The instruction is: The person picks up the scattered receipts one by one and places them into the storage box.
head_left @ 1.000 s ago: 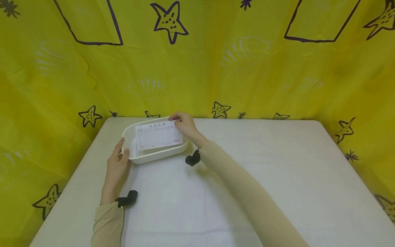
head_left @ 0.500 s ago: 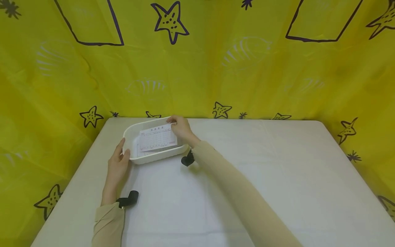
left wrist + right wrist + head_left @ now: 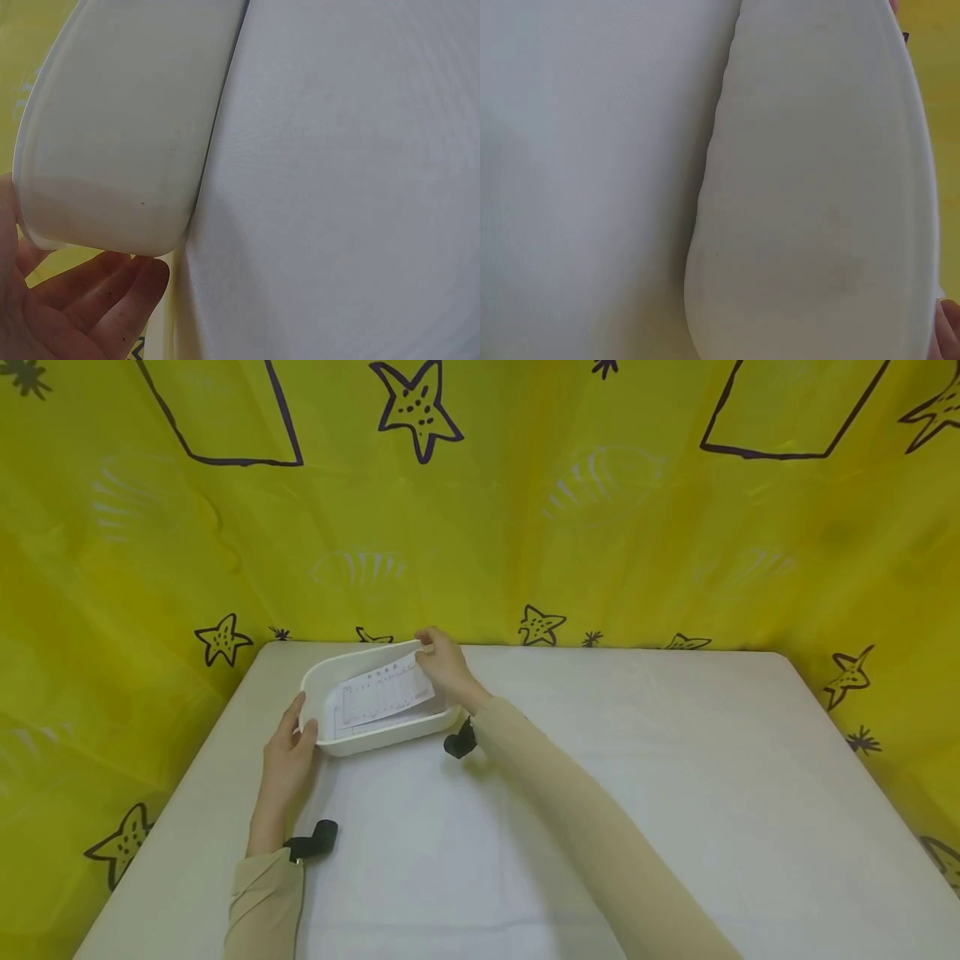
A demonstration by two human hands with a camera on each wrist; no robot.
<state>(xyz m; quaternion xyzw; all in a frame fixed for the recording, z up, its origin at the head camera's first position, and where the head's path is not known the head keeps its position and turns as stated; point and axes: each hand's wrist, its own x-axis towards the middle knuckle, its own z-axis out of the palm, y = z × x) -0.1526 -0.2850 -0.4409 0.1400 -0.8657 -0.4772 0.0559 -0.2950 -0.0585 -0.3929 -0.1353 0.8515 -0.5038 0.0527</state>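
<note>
A white oval plastic basket (image 3: 390, 740) stands at the back left of the table. My left hand (image 3: 283, 764) holds its left end, with the thumb by the near corner and the fingers along the outer wall; the left wrist view shows those fingers (image 3: 112, 296) against the end wall. At the basket's right end, my right hand (image 3: 452, 670) pinches the upper right corner of a printed receipt slip (image 3: 384, 695). The slip is tilted inside the basket, over more printed paper (image 3: 339, 720). Only a bit of the right hand shows past the rim in the right wrist view.
The table (image 3: 637, 793) wears a white cloth. Behind it hangs a yellow curtain (image 3: 487, 527) with starfish drawings, close to the basket's far side. Black wrist devices (image 3: 318, 839) sit at both cuffs.
The slip has gone from raised near the rim to lower in the basket, then its right side tilts up again. My right hand dipped leftward, then rose slightly. The left hand stays put.
</note>
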